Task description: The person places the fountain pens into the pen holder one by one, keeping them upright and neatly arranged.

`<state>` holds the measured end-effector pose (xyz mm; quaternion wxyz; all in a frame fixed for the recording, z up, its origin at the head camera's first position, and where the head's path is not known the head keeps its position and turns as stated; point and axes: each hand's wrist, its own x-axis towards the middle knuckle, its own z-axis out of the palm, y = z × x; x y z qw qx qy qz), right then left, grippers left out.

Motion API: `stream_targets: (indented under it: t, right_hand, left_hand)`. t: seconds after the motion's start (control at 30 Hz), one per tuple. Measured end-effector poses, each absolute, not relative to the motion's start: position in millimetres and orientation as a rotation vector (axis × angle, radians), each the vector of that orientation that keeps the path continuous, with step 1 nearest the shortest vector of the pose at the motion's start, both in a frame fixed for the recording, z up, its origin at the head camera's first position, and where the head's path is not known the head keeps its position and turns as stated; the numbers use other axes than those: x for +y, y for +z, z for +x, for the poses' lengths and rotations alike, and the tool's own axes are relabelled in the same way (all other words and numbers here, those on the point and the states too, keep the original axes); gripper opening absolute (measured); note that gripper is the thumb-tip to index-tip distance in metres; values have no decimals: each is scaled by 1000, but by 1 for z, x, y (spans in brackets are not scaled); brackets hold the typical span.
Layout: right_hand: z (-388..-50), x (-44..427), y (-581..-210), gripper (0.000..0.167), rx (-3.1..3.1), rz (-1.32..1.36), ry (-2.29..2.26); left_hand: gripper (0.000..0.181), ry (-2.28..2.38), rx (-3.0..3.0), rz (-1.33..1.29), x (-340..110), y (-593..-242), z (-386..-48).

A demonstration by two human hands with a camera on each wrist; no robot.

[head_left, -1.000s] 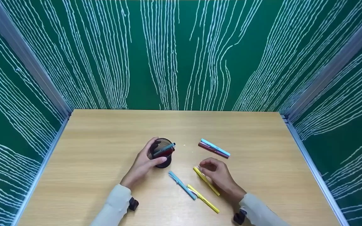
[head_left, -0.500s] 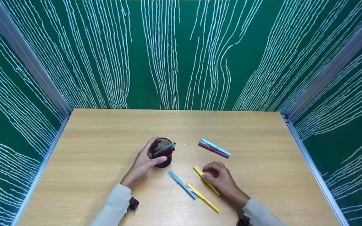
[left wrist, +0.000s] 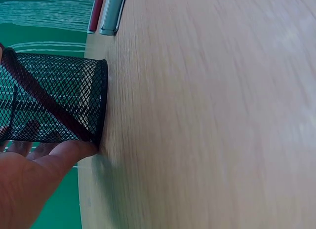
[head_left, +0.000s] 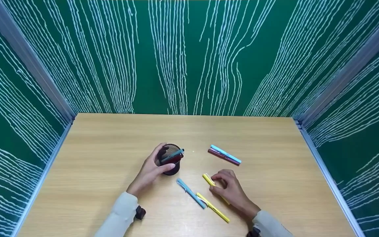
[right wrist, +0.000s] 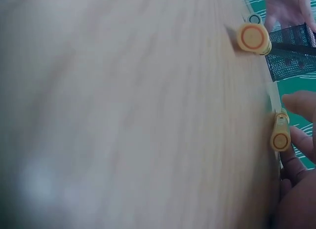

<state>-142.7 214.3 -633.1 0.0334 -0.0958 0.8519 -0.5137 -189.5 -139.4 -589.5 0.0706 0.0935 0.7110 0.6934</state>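
Note:
My left hand point(head_left: 150, 172) grips the black mesh cup point(head_left: 169, 169), thumb at its near side and fingers behind. A teal pen and a dark red pen lean inside it. In the left wrist view the cup point(left wrist: 54, 98) stands upright on the table. My right hand point(head_left: 230, 189) is at a yellow pen point(head_left: 206, 178), thumb and curled fingers around its middle. The right wrist view shows this yellow pen point(right wrist: 281, 135) end-on beside the fingers. Left of it, a second yellow pen point(head_left: 217, 212) touches a light blue pen point(head_left: 189, 192).
A bright blue pen point(head_left: 225, 153) and a dark red pen point(head_left: 220, 156) lie side by side behind my right hand. Green walls point(head_left: 192, 65) with white lines surround the wooden table point(head_left: 110, 131) at the back and sides.
My right hand has shifted from the yellow pen's far end towards its middle, and the fingers have closed in around it. My left hand and the cup stay in place.

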Motion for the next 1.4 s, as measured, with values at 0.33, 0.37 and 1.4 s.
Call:
stream_targets:
  t: [0.33, 0.37, 1.4]
  right_hand:
    - [-143, 211, -634, 24, 2705, -304, -1501]
    - [-143, 211, -634, 24, 2717, -309, -1492]
    - [-142, 211, -620, 16, 2729, -304, -1494]
  left_hand:
    - [94, 2083, 2139, 274, -138, -585, -190]
    - [94, 2078, 2145, 272, -138, -585, -190]
    - [98, 2101, 2123, 230, -139, -591, -189]
